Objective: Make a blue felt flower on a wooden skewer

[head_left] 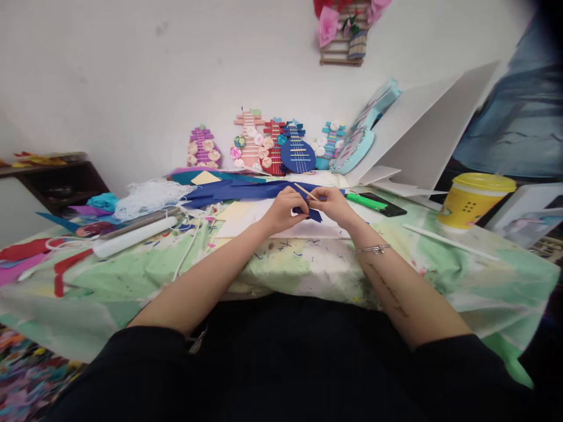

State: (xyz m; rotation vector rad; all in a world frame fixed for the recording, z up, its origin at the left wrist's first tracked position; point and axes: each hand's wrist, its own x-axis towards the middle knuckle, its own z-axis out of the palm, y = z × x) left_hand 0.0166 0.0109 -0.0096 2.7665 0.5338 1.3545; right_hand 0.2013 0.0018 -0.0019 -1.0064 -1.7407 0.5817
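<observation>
Both my hands meet over a white sheet (303,232) at the middle of the table. My left hand (287,209) is closed in a pinch on a small dark blue piece (315,215), which looks like paper or foam. My right hand (333,205) is closed at the same piece and holds a thin wooden stick (305,190) that slants up to the left. The fingers partly hide the blue piece. Behind the hands lie long dark blue strips (246,190).
Small decorated lutes, one of them blue (298,153), lean on the wall. A yellow cup (475,202) stands right, near a green utility knife (366,202), a black phone (389,205) and a white stick (448,241). White string (147,198) lies left.
</observation>
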